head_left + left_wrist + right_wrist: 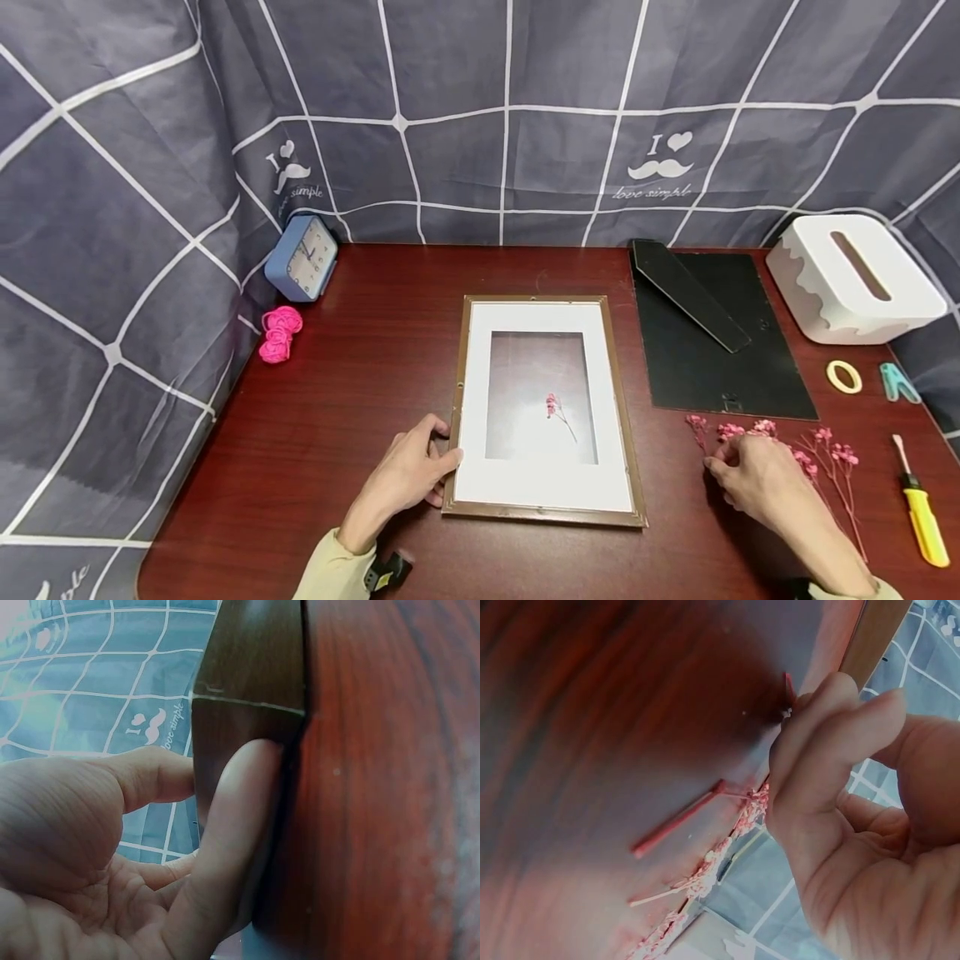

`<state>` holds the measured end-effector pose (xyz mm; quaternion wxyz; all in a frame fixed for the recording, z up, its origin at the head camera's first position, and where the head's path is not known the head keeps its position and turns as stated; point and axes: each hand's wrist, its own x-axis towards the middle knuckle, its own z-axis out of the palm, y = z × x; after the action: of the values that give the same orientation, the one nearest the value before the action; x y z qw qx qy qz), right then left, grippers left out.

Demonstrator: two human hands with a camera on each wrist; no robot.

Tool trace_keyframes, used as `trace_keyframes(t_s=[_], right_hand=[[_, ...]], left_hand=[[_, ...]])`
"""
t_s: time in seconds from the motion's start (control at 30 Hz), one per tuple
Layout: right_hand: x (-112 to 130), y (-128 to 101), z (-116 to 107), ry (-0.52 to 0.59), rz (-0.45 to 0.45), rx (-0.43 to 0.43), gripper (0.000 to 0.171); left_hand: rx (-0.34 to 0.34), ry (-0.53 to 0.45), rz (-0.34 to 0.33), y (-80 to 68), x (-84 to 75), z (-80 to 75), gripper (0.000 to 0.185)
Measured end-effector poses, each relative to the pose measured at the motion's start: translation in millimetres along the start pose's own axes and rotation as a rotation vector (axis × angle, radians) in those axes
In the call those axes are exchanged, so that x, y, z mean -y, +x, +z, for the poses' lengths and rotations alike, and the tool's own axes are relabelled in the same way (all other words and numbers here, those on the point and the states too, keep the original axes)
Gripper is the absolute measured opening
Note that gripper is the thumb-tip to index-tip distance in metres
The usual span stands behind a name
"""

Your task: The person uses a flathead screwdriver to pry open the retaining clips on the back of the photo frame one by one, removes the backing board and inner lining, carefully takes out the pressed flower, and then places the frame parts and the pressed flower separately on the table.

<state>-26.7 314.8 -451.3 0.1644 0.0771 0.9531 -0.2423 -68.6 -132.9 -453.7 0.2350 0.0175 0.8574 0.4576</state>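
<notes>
Left hand (408,479): fingers (225,847) lie fairly straight against the lower left edge of the picture frame (459,379), thumb on top near the corner. They press and steady the frame; they do not wrap round it.

Right hand (753,479): fingertips (821,724) are drawn together on the dried pink flower sprigs (825,454) that lie on the bench (360,375) just right of the frame. The wrist view suggests a pinch on a thin stem, but the contact point is hidden by the fingers, so a firm hold cannot be confirmed.

Progress, as judged: the frame lies face down and open, white mat (543,317) in place, with one small pink sprig (557,412) already set within the window. The black backing board (716,342), stand folded out, lies apart at upper right and is not fitted. Most sprigs remain on the bench. The work appears to be at an early stage: further flowers to place, then the back to close.

View comparison: the head camera alone gives the layout, including the blue clock (303,258), pink cord (279,333), white tissue box (855,279), tape roll (843,377), small teal tool (896,383) and yellow screwdriver (922,517). The left wrist camera alone shows finger contact along the frame's edge. The right wrist camera alone shows separate stems close to the fingertips.
</notes>
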Motion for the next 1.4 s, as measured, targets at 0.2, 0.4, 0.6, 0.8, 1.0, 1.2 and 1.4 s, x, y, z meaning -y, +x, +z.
trace_keyframes(t_s=[0.2, 0.4, 0.6, 0.8, 1.0, 1.2, 1.4], right_hand=[[3.1, -0.5, -5.3, -0.002, 0.009, -0.029, 0.025], [17.1, -3.7, -12.1, -0.015, -0.01, -0.084, 0.025], [47.3, -2.4, -6.1, -0.047, -0.145, -0.189, 0.011], [90.3, 4.6, 7.3, -0.043, -0.262, -0.132, 0.011], [124.1, 14.3, 19.2, -0.023, -0.338, -0.094, 0.009], [137.5, 26.6, 33.6, 0.033, -0.369, -0.025, 0.011], [138.3, 35.1, 42.3, -0.003, -0.351, -0.014, 0.014]], left_hand=[[0.0, -0.002, 0.014, 6.1, -3.5, -1.9, 0.039], [0.004, 0.007, 0.026, 4.1, -1.3, -0.9, 0.041], [0.026, -0.009, 0.023, -1.6, 3.9, -0.5, 0.041], [0.023, -0.022, 0.024, -5.2, 7.4, -0.5, 0.041], [0.026, -0.022, 0.021, -3.2, 7.0, 0.6, 0.041], [0.026, -0.019, 0.011, -2.1, 7.1, 0.3, 0.04], [0.023, -0.001, 0.012, -0.2, 4.0, -1.5, 0.039]])
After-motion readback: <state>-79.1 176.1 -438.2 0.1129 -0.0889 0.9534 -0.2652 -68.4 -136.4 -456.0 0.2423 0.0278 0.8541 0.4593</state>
